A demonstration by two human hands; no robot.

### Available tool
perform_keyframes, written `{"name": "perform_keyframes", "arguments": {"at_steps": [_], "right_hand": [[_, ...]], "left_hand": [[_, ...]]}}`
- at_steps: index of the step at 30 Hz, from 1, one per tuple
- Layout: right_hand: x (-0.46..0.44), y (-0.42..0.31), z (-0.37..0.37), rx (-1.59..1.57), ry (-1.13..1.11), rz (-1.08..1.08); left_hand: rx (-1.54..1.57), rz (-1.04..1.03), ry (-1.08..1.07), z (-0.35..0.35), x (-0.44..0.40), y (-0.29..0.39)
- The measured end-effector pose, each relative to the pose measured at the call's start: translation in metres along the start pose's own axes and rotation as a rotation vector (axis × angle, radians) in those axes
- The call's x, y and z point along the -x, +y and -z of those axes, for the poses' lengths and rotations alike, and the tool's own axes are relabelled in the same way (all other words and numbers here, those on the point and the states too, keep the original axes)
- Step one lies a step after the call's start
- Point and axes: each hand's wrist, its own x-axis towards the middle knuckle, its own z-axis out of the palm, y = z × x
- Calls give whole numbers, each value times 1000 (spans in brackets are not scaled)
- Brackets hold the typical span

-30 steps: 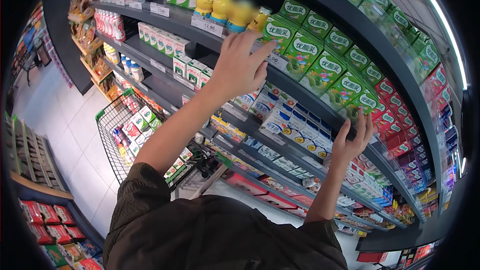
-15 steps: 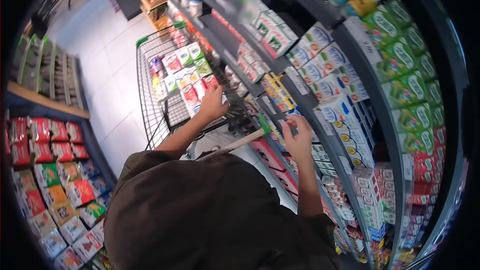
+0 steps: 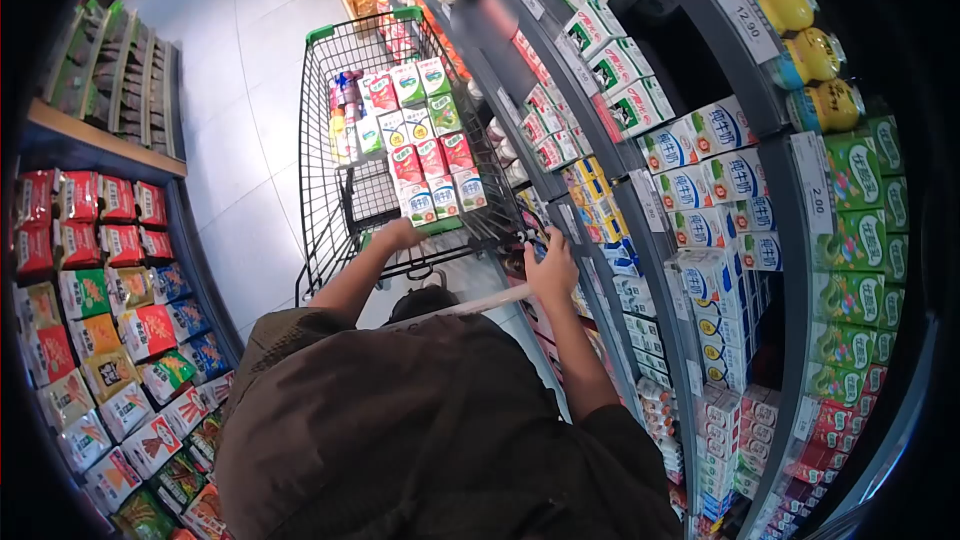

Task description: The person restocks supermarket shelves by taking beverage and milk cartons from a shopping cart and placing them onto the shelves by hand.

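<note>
A wire shopping cart (image 3: 302,155) with green corners stands ahead of me. Rows of drink cartons (image 3: 430,155) in red, green and white lie inside it, beside several colourful bottles (image 3: 345,100). My left hand (image 3: 400,234) is at the cart's near edge, just below the closest white-and-blue cartons; its fingers are mostly hidden. By the right end of the pale cart handle (image 3: 470,303) is my right hand (image 3: 553,267), thumb and fingers apart, with nothing visibly held. Dark parts of the cart's corner lie beside its fingertips; contact is unclear.
Shelves on the right hold milk cartons (image 3: 700,180), green carton packs (image 3: 850,240) and yellow-capped bottles (image 3: 825,55), with price labels (image 3: 740,10) along their edges. On the left stands a rack of snack bags (image 3: 125,320). Pale floor tiles (image 3: 240,130) run ahead.
My left hand has drawn back from the red cartons to the cart's near edge. My right hand has shifted left, closer to the handle's end. The view has turned, showing the cart more upright.
</note>
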Motion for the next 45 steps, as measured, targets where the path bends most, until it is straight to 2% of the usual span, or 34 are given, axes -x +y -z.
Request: {"name": "perform_keyframes", "arguments": {"at_steps": [1,3,5,6,7,9,11,12,15,16,18,21,23,25,27,29,30,34,39,45], "right_hand": [[1,4,-3,-24,35,14],[3,9,-6,-50,88,25],[2,10,-8,-60,120,22],[1,11,-10,-73,136,30],[1,13,-11,-85,153,35],[1,17,-13,-103,173,40],[1,19,-15,-119,183,37],[0,22,-18,-117,199,54],[1,28,-22,-144,219,47],[3,26,-21,-180,207,14],[2,23,-19,-229,214,-3],[3,18,-12,-98,220,2],[4,23,-14,-125,194,-1],[5,26,-18,-156,218,0],[5,24,-16,-178,191,-30],[6,23,-15,-193,184,-47],[7,24,-16,-205,158,-60],[11,27,-18,-180,65,-119],[13,27,-13,-164,57,-99],[15,27,-9,-208,83,-69]], "left_hand": [[54,60,15,15,2,12],[176,-22,167,33,-9,20],[263,189,370,43,-33,21],[352,108,392,51,-42,19],[420,214,325,74,-30,41],[453,234,340,68,-85,9],[404,193,485,66,-108,2],[311,287,647,62,-114,8],[321,303,581,62,-143,-3],[330,235,625,65,-140,4],[250,308,533,74,-141,10],[205,336,327,95,-114,41],[220,364,351,84,-136,22],[313,389,364,111,-88,72],[481,269,373,96,-116,41],[658,264,314,110,-84,71],[724,261,334,111,-80,76],[501,203,449,88,-131,11],[466,154,528,90,-125,9],[579,83,717,97,-108,3]]}}
